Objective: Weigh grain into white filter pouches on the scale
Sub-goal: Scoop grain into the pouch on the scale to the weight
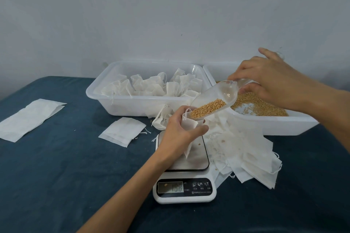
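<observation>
Head view: left hand (177,132) grips open filter pouch (189,126) over scale (184,181); right hand (269,83) pinches clear scoop (214,99), grain at pouch mouth. Filled pouches in tub (117,100) behind scale, empties (251,159) right of it — many left.

Left hand (179,128): grips an open white pouch (189,125) above the scale (184,176).
Right hand (272,81): pinches the handle of a clear scoop (214,98), tilted toward 8 o'clock, mouth at the pouch opening.
Grain (208,108): heaped in the scoop's lower end.
Scale display (171,187): digits too blurred to read for certain.
Grain tray (274,125): at 2 o'clock from the scale.
Tray of filled pouches (132,103): at 11 o'clock.
Empty pouches (250,155): piled at 3 o'clock.
</observation>
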`<act>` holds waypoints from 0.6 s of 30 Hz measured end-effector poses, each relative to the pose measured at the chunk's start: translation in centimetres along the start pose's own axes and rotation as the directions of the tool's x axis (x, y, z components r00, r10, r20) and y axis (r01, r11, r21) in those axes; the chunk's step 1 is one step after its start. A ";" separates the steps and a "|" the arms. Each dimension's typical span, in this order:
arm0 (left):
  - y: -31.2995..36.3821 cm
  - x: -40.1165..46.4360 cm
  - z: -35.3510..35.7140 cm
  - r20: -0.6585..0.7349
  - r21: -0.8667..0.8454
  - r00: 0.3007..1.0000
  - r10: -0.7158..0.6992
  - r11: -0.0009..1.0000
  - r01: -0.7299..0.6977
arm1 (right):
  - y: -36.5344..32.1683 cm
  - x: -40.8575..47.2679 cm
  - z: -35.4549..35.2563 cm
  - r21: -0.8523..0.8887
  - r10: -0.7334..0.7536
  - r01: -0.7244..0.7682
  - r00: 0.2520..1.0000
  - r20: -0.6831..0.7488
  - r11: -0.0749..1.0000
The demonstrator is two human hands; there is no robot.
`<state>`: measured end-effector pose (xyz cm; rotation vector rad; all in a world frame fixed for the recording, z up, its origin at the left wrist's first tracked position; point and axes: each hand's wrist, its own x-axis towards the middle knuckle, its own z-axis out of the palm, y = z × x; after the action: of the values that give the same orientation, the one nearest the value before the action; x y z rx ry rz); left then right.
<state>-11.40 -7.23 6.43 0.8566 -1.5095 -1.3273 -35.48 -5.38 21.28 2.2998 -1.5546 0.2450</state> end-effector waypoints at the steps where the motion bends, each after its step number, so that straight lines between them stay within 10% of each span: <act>1: -0.1 0.0 0.0 0.000 0.004 1.000 0.001 1.000 -0.001 | 0.0 0.0 -0.1 0.000 -0.001 0.001 1.000 0.001 1.000; 18: 0.3 -0.2 0.0 -0.012 -0.017 1.000 0.000 1.000 0.000 | 0.0 -0.1 0.0 -0.021 -0.011 0.011 1.000 -0.001 1.000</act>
<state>-11.29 -7.06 6.65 0.8519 -1.4867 -1.3309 -35.52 -5.26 21.22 2.2910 -1.5362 0.2253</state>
